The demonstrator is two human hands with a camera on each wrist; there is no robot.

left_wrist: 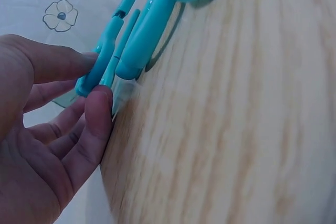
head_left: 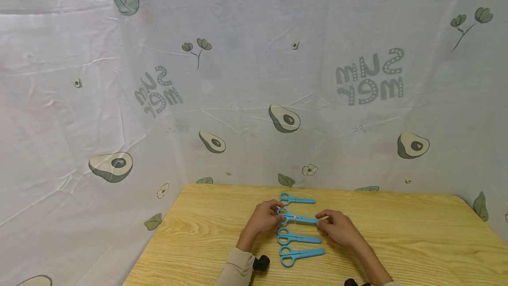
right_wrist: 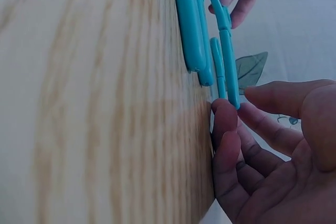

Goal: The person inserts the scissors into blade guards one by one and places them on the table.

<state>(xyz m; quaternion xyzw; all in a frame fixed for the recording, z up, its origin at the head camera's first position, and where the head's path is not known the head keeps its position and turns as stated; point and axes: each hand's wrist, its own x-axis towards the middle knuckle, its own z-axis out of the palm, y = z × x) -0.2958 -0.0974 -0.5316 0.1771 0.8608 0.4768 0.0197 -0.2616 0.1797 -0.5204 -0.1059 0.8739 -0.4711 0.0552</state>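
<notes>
Between the hands is a pair of blue scissors [head_left: 307, 220], raised a little off the wooden table, handles to the left and blade part to the right. My left hand [head_left: 263, 220] pinches one handle loop between thumb and finger, as the left wrist view shows closely. At the far end, my right hand [head_left: 339, 228] has its thumb and curled fingertips around the blade tip. Another pair of blue scissors [head_left: 303, 200] lies just beyond. Two more similar pairs lie on the near side, one scissors [head_left: 307, 238] close by and one scissors [head_left: 311, 253] nearest the person.
All the scissors form a column on the light wooden table [head_left: 416, 233], handles facing left. Behind the table's back edge hangs a pale curtain [head_left: 246, 78] printed with avocados and leaves. A black wrist camera [head_left: 261, 263] sits at the left sleeve.
</notes>
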